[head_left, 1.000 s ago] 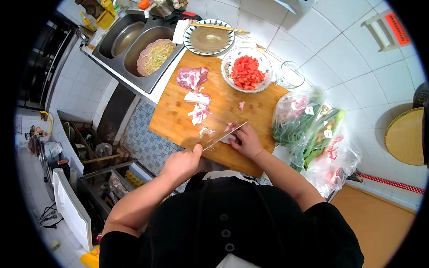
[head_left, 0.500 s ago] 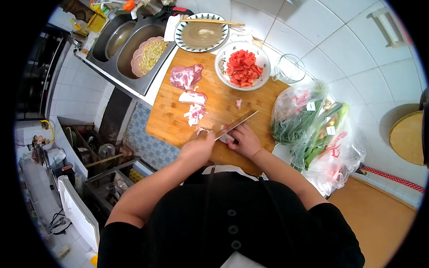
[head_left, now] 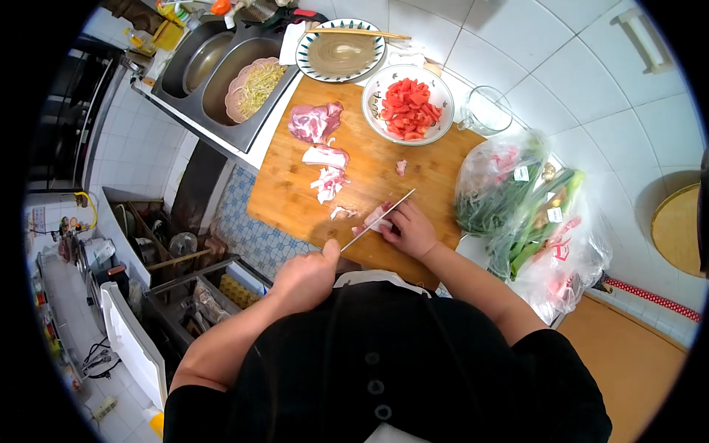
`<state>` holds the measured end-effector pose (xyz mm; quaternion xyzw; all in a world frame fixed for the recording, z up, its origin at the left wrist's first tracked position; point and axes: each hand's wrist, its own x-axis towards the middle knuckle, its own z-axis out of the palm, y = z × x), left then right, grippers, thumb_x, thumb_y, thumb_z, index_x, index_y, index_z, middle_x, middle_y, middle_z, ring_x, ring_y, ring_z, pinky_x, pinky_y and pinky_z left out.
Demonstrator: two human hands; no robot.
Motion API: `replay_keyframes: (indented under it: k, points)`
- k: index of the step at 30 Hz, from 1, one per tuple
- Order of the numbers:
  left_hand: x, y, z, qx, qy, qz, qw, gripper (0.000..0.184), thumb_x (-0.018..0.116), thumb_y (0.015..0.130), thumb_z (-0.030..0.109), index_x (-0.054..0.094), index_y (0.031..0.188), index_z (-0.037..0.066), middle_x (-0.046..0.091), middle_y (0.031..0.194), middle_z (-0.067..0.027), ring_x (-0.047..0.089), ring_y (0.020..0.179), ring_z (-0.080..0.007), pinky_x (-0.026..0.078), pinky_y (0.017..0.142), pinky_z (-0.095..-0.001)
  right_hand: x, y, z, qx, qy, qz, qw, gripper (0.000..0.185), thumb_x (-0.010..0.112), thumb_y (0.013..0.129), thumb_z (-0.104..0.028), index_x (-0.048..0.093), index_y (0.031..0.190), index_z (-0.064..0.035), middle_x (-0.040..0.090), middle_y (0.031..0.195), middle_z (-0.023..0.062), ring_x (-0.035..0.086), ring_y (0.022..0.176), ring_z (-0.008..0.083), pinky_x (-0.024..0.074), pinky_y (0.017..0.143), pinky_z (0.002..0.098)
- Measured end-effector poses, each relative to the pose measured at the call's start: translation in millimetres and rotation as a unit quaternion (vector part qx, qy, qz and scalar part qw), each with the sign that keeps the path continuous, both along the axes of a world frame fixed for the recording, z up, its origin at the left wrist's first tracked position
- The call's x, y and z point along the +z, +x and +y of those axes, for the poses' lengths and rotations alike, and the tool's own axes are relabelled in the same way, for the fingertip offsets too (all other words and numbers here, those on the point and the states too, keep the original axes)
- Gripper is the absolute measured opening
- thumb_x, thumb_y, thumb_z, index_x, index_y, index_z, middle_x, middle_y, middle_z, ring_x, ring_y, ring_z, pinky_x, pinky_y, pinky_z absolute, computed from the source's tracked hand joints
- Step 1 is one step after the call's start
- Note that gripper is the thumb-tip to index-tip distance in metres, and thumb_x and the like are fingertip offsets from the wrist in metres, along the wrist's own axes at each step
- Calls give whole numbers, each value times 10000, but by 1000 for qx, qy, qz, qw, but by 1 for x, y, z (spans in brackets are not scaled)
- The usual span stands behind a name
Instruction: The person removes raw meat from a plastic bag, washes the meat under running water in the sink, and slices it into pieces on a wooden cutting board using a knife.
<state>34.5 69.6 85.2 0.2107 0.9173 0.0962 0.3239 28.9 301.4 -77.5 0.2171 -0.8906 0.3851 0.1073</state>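
My left hand (head_left: 306, 277) is closed around the handle of a kitchen knife (head_left: 380, 217), whose blade slants up and right across a piece of raw meat (head_left: 375, 218). With bent fingers, my right hand (head_left: 410, 232) holds that meat against the wooden cutting board (head_left: 288, 203), close beside the blade. Small trimmings (head_left: 343, 213) lie just left of the blade. Farther up the board are sliced fatty pieces (head_left: 329, 184), a pale strip of meat (head_left: 325, 156) and a larger raw chunk (head_left: 316, 122). One small scrap (head_left: 401, 167) sits above my right hand.
A bowl of cut tomatoes (head_left: 408, 111) stands at the board's far edge, near a patterned plate (head_left: 341, 55) with chopsticks (head_left: 358, 32) across it. Plastic-bagged green vegetables (head_left: 502, 199) and a glass cup (head_left: 486, 111) are at right. A sink (head_left: 221, 125) holds a pink basket of sprouts (head_left: 255, 88).
My left hand has drawn the knife back toward my body and to the left. My right hand still holds the meat. The whole view has shifted slightly.
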Motion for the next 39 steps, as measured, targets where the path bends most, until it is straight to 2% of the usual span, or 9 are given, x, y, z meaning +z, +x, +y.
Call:
replay_keyframes:
  k: [6,9,15,19,25,28,32,36,39]
  points:
    - [-14,-13,25,28,-28,-72,997,128,456,854,67,416,950,-7,644,770,-266,646,728,-445,512,625,-512,-1,1,-3,-14,10,24,1000,222,698,733,-154,618,917,-60,579,947,97,562,907,277,500,774,360]
    - [-42,-22,41,-11,53,4,999,148,455,850,55,419,976,-13,635,743,-269,639,721,-450,504,636,-521,-2,0,-2,-13,22,-12,1000,223,696,717,-146,617,908,-62,579,947,93,562,888,274,502,762,361]
    - [-35,-8,8,39,0,-64,997,196,476,825,16,433,1011,-26,624,700,-256,634,692,-436,501,627,-520,-4,0,-1,8,18,-1,1000,249,701,693,-132,607,911,-58,578,949,95,558,851,284,499,751,365]
    - [-65,-35,45,-36,86,46,995,178,486,817,11,428,983,-8,631,685,-239,643,658,-414,507,616,-503,-8,-2,1,-14,-2,1,1000,248,700,667,-116,586,882,-67,570,929,90,550,846,282,494,751,369]
    - [-54,-6,8,14,12,-24,1000,360,613,774,50,417,1071,-10,638,738,-253,645,703,-416,513,614,-482,-7,3,-1,-1,30,-16,999,223,696,655,-102,545,817,-72,572,932,89,546,857,290,493,763,369]
    - [-55,-19,24,1,137,34,990,284,569,812,72,423,1043,-7,640,746,-256,647,712,-418,515,615,-489,-6,1,-2,6,30,-24,999,209,694,660,-98,541,800,-69,574,931,92,551,872,295,494,776,374]
    - [-75,-55,82,-25,87,60,994,262,563,831,105,428,1025,-10,643,755,-255,651,730,-420,516,621,-490,-2,1,-5,-9,20,22,1000,207,697,661,-98,541,793,-66,575,938,105,557,901,306,493,797,396]
    - [-68,-18,33,19,30,12,999,188,471,873,101,414,1017,-6,645,775,-259,649,767,-439,510,656,-512,-6,0,0,-5,22,6,1000,228,707,641,-65,550,807,-62,565,901,113,550,890,327,479,785,402]
    - [-52,-7,-6,-9,-12,-10,1000,224,489,867,105,418,1059,15,653,849,-245,646,798,-429,507,654,-515,-7,-2,8,-39,53,-69,995,222,692,642,-51,552,814,-65,561,897,124,542,873,345,469,780,414]
